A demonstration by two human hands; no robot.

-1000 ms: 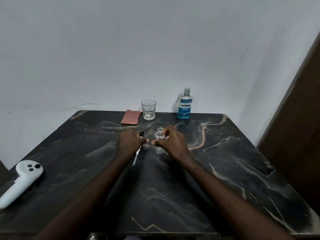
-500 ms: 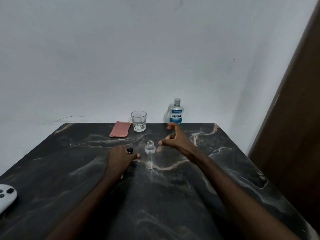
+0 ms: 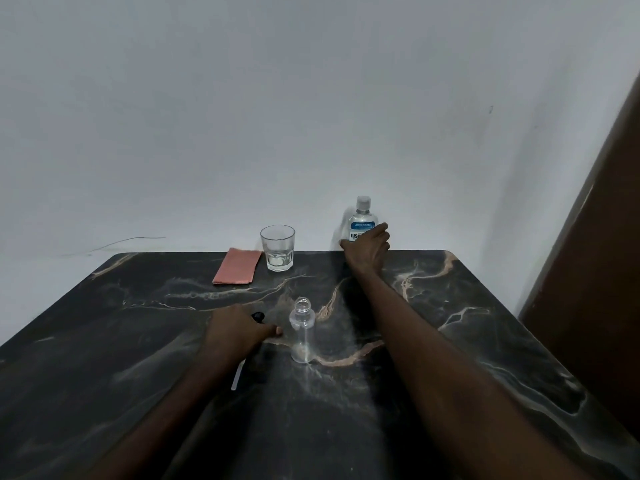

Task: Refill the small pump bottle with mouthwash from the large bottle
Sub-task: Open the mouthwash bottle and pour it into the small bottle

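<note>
Two bottles stand on the dark marble-patterned tabletop (image 3: 450, 341). The small clear plastic pump bottle (image 3: 302, 330), uncapped and upright with its neck open, sits just beyond the left hand's (image 3: 235, 332) fingers (image 3: 272, 330), near them but not touching. That hand lies palm down, its fingers loosely together over the black pump head (image 3: 258, 316), whose white dip tube (image 3: 238, 375) pokes out beneath the wrist; whether they grip it cannot be told. At the far edge, the right hand (image 3: 367, 249) reaches the large clear mouthwash bottle with a blue label and grey cap (image 3: 362, 218), its fingers spread and curling around the bottle's lower body. Whether they press it yet cannot be told. Left of those fingers stand a faceted clear drinking glass (image 3: 277, 247) and, beside it, a folded pink cloth (image 3: 237, 270).
</note>
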